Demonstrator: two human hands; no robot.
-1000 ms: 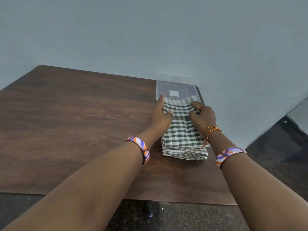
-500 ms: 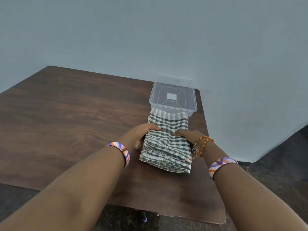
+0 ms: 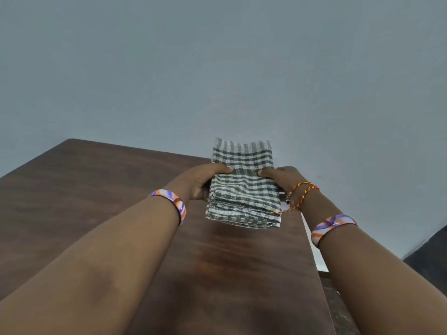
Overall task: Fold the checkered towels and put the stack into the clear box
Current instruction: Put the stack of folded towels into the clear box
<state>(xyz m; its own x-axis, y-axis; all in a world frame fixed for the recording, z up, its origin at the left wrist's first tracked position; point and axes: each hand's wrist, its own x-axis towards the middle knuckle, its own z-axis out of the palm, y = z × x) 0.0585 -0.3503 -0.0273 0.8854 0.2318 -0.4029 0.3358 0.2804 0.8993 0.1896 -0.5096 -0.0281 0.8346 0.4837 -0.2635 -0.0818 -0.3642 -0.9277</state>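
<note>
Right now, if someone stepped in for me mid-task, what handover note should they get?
Left hand: gripping the left edge of the folded green-and-white checkered towel stack.
Right hand: gripping its right edge.
Stack: lifted clear of the dark brown wooden table, near the far right corner.
Clear box: not visible in this view.
Done: folding and stacking.
Left: find the box, lower the stack in, release.

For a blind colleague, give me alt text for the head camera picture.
Left hand and right hand hold a folded stack of checkered towels lifted above a dark wooden table, a pale wall behind.
</note>
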